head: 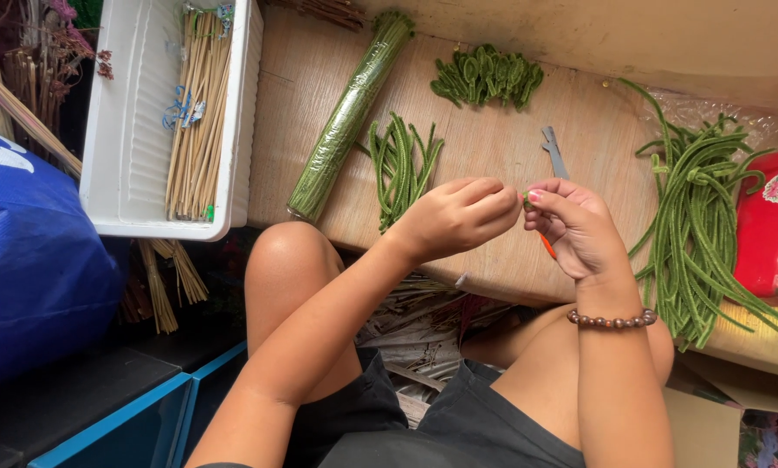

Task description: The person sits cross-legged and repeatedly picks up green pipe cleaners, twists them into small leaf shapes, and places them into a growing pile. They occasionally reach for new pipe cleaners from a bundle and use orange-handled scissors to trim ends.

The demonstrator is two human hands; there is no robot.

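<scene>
Fingers (503,201) of both hands pinched together, tiny green piece (526,196) clamped between them, above wooden board (493,130)

We see a bright scene in soft, even daylight, with only faint shadows under the left hand (454,217) and right hand (575,227) on the pale wooden counter (493,147). The focus is sharp in the middle. The lower left corner falls into deep shade, and the edges bow slightly from the wide lens.

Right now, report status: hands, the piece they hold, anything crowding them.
Left hand and right hand pinch a small green piece between fingertips. Scissors lie just beyond. Loose green stems heaped right; nothing blocking.
</scene>
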